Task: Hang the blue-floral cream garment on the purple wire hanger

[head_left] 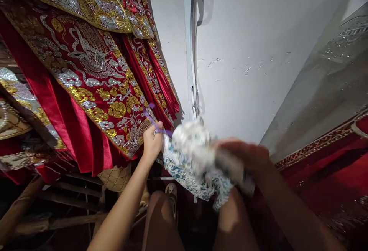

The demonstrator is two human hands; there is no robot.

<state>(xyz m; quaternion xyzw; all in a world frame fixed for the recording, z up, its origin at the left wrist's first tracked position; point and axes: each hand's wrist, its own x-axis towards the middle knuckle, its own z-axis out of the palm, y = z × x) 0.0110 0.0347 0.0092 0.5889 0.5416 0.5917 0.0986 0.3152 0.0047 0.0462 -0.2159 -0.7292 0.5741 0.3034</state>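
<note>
White and blue patterned cloth (186,170), gathered and ruffled, hangs between the person's two hands in the head view, above the bare knees (159,212) and in front of a pale wall (244,47). Its upper part and right side are smeared by motion blur, so its full shape is unclear. At its upper left, the left hand (153,140) has its fingers curled tight around a purple ribbon (148,116), whose loose end sticks up past the knuckles, just beside the cloth's edge. On the other side, the right hand (244,153) is blurred, held over the cloth's right part; whether its fingers grip the cloth or merely lie against it cannot be told.

Left of the hands hangs a red garment (94,66) thick with gold and silver sequin embroidery, its lowest corner near the left wrist. Below the garment are wooden poles (60,222) and a woven item (115,178) with a crisscross pattern. A light shoe (171,193) shows beside one knee. Up the wall runs a narrow strip (188,32). At the far right, red fabric (330,174) with a beaded border lies below a greyish, see-through sheet (324,74).
</note>
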